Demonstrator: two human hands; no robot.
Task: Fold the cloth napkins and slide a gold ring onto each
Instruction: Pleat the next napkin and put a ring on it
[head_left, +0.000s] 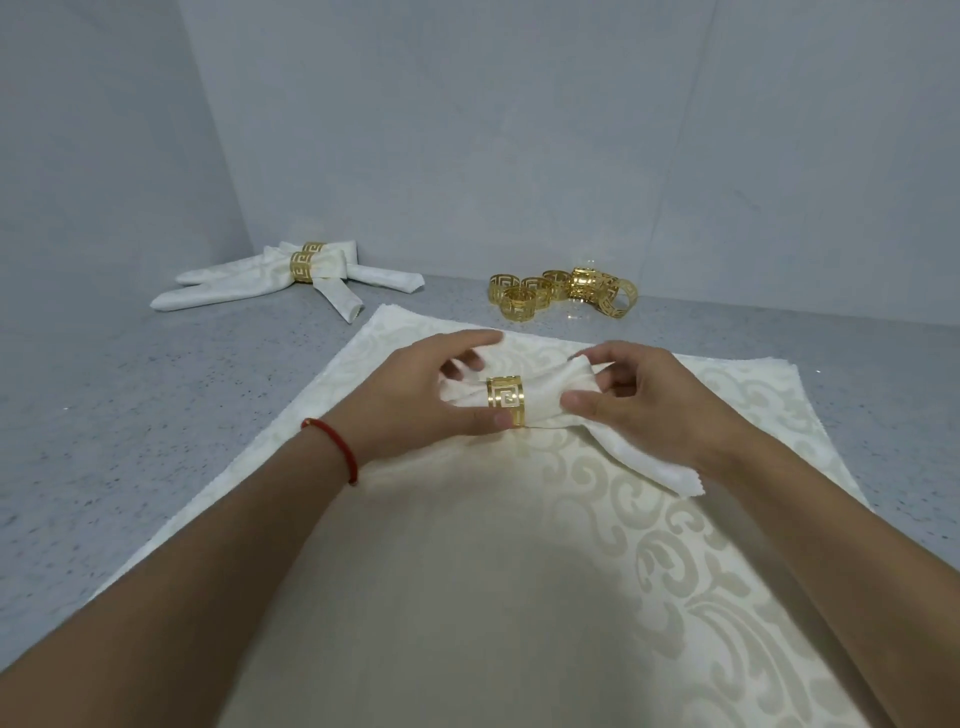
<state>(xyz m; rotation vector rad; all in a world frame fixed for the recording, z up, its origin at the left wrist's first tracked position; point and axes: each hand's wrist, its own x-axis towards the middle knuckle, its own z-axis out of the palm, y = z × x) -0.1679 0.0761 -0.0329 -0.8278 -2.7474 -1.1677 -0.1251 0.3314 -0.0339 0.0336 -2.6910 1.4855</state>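
Grey speckled countertop (156, 415), meeting pale walls at the back. Directly on it: flat cream patterned cloth stack (519, 571) filling centre and lower frame; ringed napkins (291, 275) upper left; loose gold rings (563, 292) clustered upper centre-right.

No words, labels, brand names, numbers or signs can be read anywhere in the view. The only markings are decoration: a cut-out angular key pattern on the gold ring (506, 401), and a woven scroll pattern on the flat cloth (649, 519) spread beneath that ring. Neither pattern forms letters or figures.
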